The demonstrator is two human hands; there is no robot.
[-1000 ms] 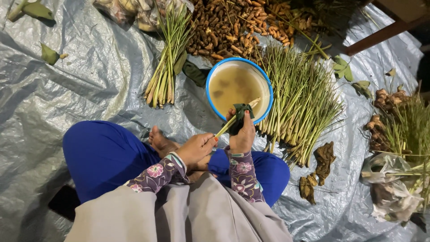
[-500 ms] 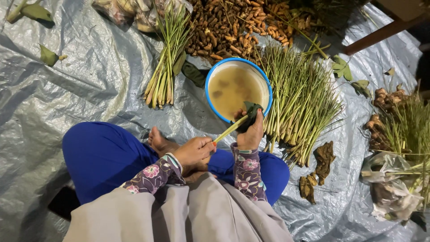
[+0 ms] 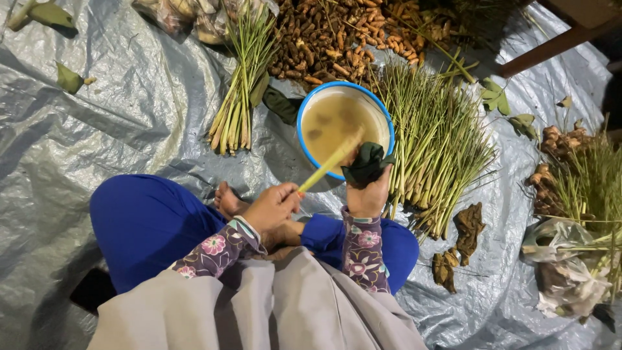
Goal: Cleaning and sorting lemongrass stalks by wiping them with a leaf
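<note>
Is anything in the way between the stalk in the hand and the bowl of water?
Nothing visible. The left hand holds the pale stalk, whose tip already reaches over the blue-rimmed bowl. The right hand holds a dark green cloth beside the stalk at the rim, not across its path.

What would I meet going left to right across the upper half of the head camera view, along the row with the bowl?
Loose green leaf → small lemongrass bundle → blue-rimmed bowl of murky water → big spread of lemongrass stalks → pile of ginger-like roots at the right edge.
</note>
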